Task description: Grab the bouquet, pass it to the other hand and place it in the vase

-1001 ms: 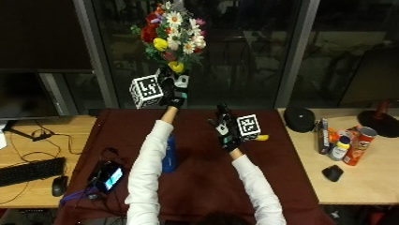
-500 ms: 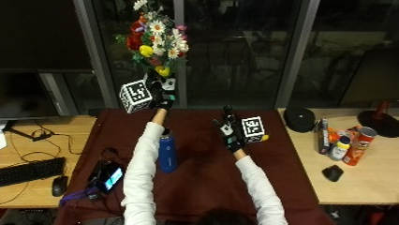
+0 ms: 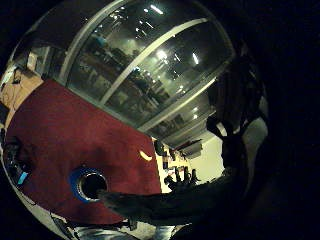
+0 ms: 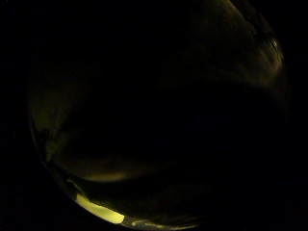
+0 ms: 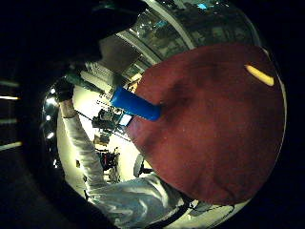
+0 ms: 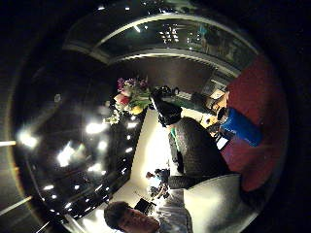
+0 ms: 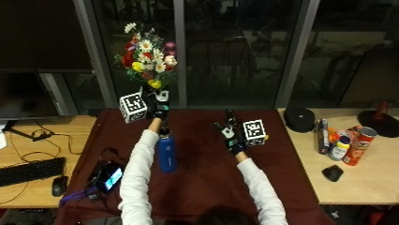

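While left hand (image 7: pixel 157 104) lifts bouquet (image 7: pixel 147 55), blue vase (image 7: pixel 166 153) stands below.

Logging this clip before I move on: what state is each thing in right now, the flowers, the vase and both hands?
bouquet: upright, lifted above the table, stems gripped by the left hand.
left hand: raised, holds the bouquet's stems.
right hand: open, fingers straight, holds nothing, over the dark red cloth.
blue vase: upright on the cloth, mouth open, no flowers in it yet.
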